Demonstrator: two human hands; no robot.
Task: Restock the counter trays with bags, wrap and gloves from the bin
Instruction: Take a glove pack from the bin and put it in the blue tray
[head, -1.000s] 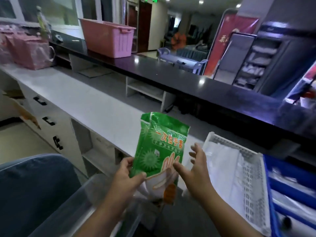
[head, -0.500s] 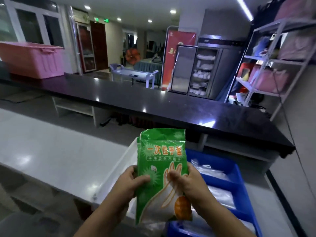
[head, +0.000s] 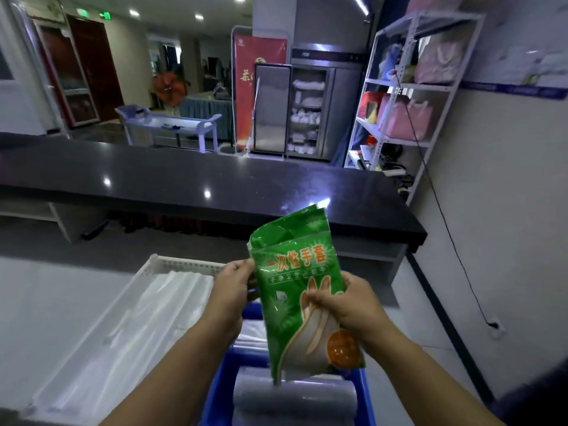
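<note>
A green pack of disposable gloves stands upright in the air over the blue tray. My left hand pinches its left edge. My right hand grips its right side, thumb across the printed front. Below the pack, a roll of clear wrap lies in the blue tray. To the left sits a white perforated tray holding folded white plastic bags. Both trays rest on the white counter.
A raised black counter runs across behind the trays, ending at the right near a white wall with a hanging black cable. A metal shelf unit with pink bags stands at the back right.
The view has swung right, from the long white counter to over the trays. The glove pack, held in both hands, now hangs above the blue tray; my right hand has closed on it.
</note>
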